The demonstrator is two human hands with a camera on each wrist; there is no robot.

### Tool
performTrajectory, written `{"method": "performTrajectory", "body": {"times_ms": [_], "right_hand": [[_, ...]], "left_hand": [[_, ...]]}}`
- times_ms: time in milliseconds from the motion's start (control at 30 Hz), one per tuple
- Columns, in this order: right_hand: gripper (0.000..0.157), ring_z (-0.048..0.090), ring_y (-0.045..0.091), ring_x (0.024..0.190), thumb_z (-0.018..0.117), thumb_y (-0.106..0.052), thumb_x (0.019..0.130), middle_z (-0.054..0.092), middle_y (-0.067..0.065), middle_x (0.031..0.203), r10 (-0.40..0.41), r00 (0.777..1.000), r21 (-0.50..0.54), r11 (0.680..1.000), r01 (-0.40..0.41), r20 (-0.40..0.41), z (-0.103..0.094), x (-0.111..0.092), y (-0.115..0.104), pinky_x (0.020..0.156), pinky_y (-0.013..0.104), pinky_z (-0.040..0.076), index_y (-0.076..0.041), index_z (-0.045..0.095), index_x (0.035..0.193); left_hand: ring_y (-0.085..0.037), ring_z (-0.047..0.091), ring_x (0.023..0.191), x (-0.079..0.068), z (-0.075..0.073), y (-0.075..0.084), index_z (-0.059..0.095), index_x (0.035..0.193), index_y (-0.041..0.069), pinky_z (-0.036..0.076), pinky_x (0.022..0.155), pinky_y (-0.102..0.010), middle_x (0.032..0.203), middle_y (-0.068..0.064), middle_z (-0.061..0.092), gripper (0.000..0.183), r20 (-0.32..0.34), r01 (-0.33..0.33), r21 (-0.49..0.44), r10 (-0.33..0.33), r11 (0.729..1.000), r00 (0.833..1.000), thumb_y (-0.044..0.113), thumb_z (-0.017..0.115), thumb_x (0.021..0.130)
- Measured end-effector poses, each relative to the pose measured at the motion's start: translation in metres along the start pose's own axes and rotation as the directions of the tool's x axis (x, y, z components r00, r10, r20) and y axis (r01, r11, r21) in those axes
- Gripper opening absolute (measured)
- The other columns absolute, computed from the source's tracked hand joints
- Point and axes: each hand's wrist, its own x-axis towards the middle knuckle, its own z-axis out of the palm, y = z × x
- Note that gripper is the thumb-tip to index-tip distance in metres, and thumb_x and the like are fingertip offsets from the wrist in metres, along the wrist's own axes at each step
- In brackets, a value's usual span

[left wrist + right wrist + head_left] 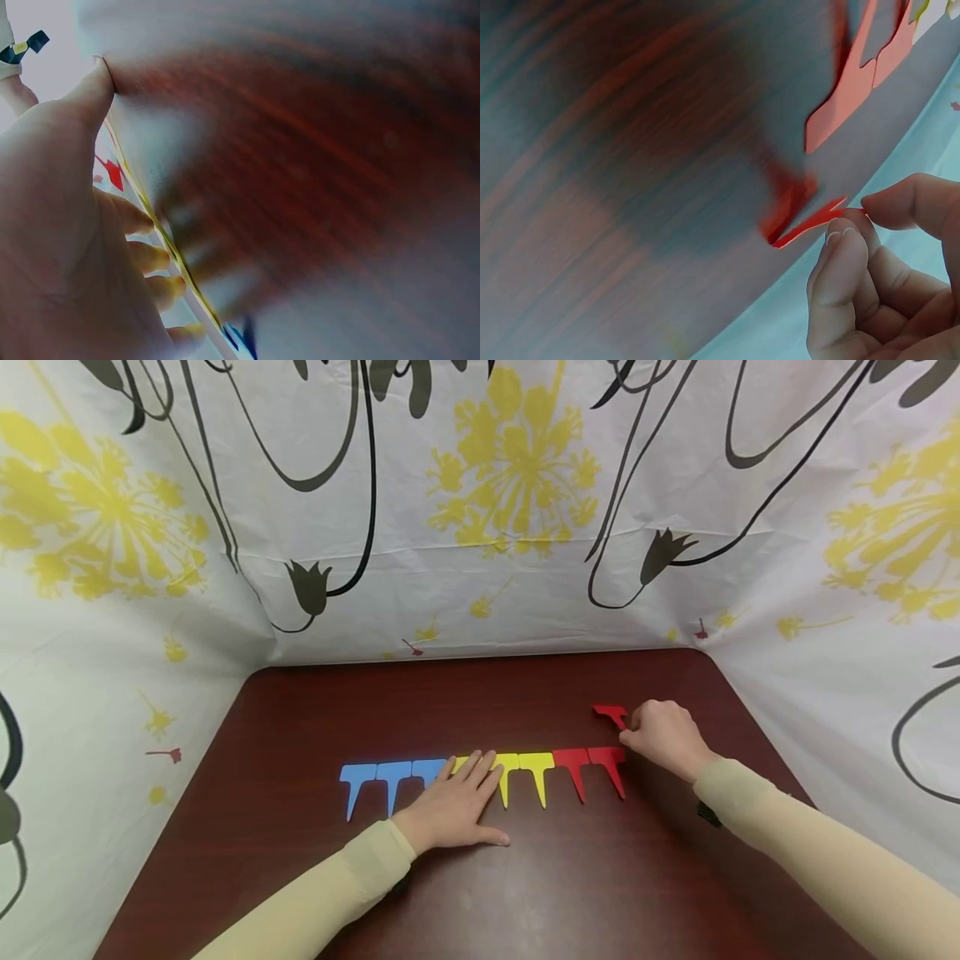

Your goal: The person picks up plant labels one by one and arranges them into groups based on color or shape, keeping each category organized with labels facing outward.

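A row of flat T-shaped plant labels lies on the table, heads side by side and pointed stems toward me. At its left are blue labels (358, 773), then yellow labels (536, 762), then two red labels (606, 756) at the right end. My left hand (453, 810) rests with fingers spread over the meeting of blue and yellow, hiding parts of both. Beyond the row's right end, my right hand (666, 739) pinches another red plant label (808, 226) by its stem between thumb and fingers. Its wide head points away from me, close over the tabletop.
The dark red-brown table (555, 893) has rounded far corners. A white curtain (480, 602) with yellow flowers and grey stems hangs behind it and along both sides. A dark wrist strap (708, 815) shows under the right sleeve.
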Motion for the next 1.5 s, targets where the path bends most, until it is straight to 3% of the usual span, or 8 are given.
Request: {"method": "performTrajectory", "body": {"times_ms": [533, 867, 1333, 1500], "right_hand": [[0.027, 0.039, 0.013, 0.053, 0.074, -0.02, 0.085, 0.042, -0.007, 0.052, 0.023, 0.999, -0.039, 0.999, -0.022, 0.04, -0.01, -0.039, 0.015, 0.044, 0.031, 0.03, -0.019, 0.063, 0.06], [0.038, 0.033, 0.013, 0.053, 0.073, -0.021, 0.084, 0.033, -0.008, 0.052, 0.005, 1.0, -0.121, 0.993, -0.003, 0.022, -0.005, -0.061, 0.015, 0.042, 0.032, 0.025, -0.021, 0.05, 0.053], [0.046, 0.023, 0.01, 0.054, 0.074, -0.019, 0.082, 0.021, -0.011, 0.055, 0.034, 0.999, -0.107, 0.994, -0.033, 0.003, 0.005, -0.086, 0.016, 0.043, 0.03, 0.017, -0.022, 0.039, 0.052], [0.044, 0.025, 0.01, 0.053, 0.074, -0.018, 0.082, 0.024, -0.011, 0.054, 0.04, 0.999, -0.107, 0.994, -0.039, 0.009, 0.01, -0.088, 0.017, 0.043, 0.029, 0.019, -0.022, 0.042, 0.052]], "left_hand": [[-0.032, 0.012, 0.153, -0.003, 0.002, 0.0, 0.021, 0.162, 0.013, 0.014, 0.119, -0.057, 0.168, -0.011, 0.01, 0.11, -0.018, 0.003, 0.019, -0.003, 1.0, 1.0, 0.087, 0.042, 0.083], [-0.032, 0.013, 0.153, -0.003, 0.002, 0.0, 0.021, 0.162, 0.013, 0.014, 0.12, -0.056, 0.168, -0.011, 0.011, 0.111, -0.029, 0.012, 0.023, -0.011, 1.0, 1.0, 0.087, 0.042, 0.083], [-0.032, 0.011, 0.153, 0.001, 0.006, -0.001, 0.019, 0.162, 0.013, 0.013, 0.12, -0.056, 0.168, -0.011, 0.01, 0.112, -0.032, 0.01, 0.043, -0.009, 0.999, 0.999, 0.09, 0.037, 0.082], [-0.032, 0.011, 0.153, 0.001, 0.005, -0.002, 0.019, 0.162, 0.014, 0.013, 0.12, -0.056, 0.168, -0.011, 0.01, 0.112, -0.03, 0.012, 0.045, -0.011, 0.999, 0.999, 0.09, 0.037, 0.082]]}}
